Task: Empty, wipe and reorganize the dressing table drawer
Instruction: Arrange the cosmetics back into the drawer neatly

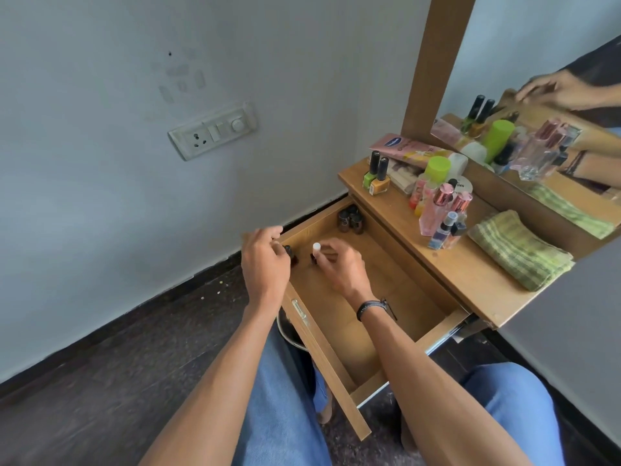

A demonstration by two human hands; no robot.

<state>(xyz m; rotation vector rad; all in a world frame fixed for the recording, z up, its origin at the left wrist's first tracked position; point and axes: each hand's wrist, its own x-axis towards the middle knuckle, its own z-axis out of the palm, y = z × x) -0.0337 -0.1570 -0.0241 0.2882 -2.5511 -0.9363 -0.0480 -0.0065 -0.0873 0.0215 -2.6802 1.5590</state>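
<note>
Both hands are working at the left end of the drawer [396, 284]: the left hand [265, 260] is gripping a dark bottle [289, 253], and the right hand [339, 264] is pinching a white-capped bottle [316, 249]. Restocking is evidently beginning: a bottle cluster [351, 220] is standing in the drawer's far corner, while the cosmetics [437, 203] and the folded cloth [521, 250] are waiting on the tabletop beyond the drawer.

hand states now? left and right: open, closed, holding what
Left hand: fingers curled against a dark bottle; cannot tell if the grip has it.
Right hand: closed, pinching a white-capped bottle.
</note>
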